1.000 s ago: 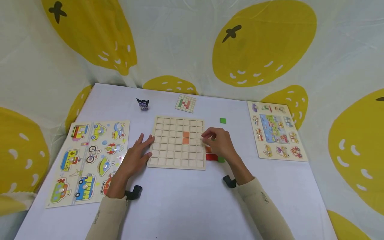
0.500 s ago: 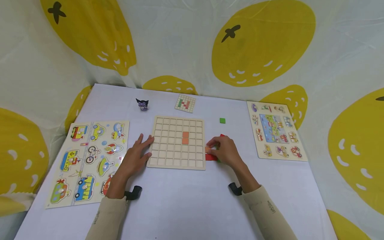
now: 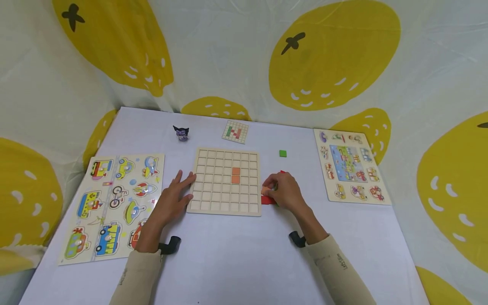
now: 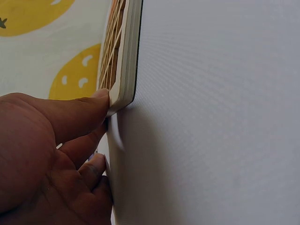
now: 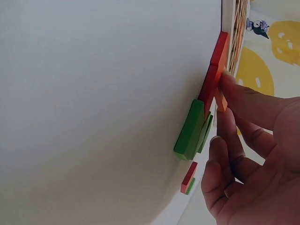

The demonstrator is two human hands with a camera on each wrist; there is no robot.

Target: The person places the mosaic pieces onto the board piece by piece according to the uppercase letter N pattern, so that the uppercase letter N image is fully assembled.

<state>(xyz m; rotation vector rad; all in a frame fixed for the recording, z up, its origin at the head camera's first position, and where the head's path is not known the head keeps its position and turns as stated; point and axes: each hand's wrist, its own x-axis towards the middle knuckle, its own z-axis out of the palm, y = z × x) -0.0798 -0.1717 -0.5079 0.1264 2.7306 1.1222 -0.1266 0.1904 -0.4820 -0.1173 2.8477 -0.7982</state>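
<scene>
A square wooden grid board (image 3: 224,213) lies mid-table, with two orange tiles (image 3: 236,179) in neighbouring cells of one column. My left hand (image 3: 170,201) rests against its left edge, fingers spread; thumb and fingertips touch the rim in the left wrist view. Just off the board's right edge, my right hand (image 3: 286,190) pinches an orange tile (image 5: 221,99) between thumb and fingers. Red tiles (image 5: 211,82) lie right beside that tile, and green tiles (image 5: 189,131) are close by. In the head view the hand hides part of this group.
A small pattern card (image 3: 235,131) and a dark figurine (image 3: 181,133) are behind the board. One green tile (image 3: 283,153) sits apart at the back right. A vehicle puzzle (image 3: 110,207) lies left, partly under the left forearm; another picture puzzle (image 3: 350,169) lies right.
My right hand has moved from the board's right edge down and right to the loose tiles, where it has taken hold of an orange one. The left hand has stayed put.
</scene>
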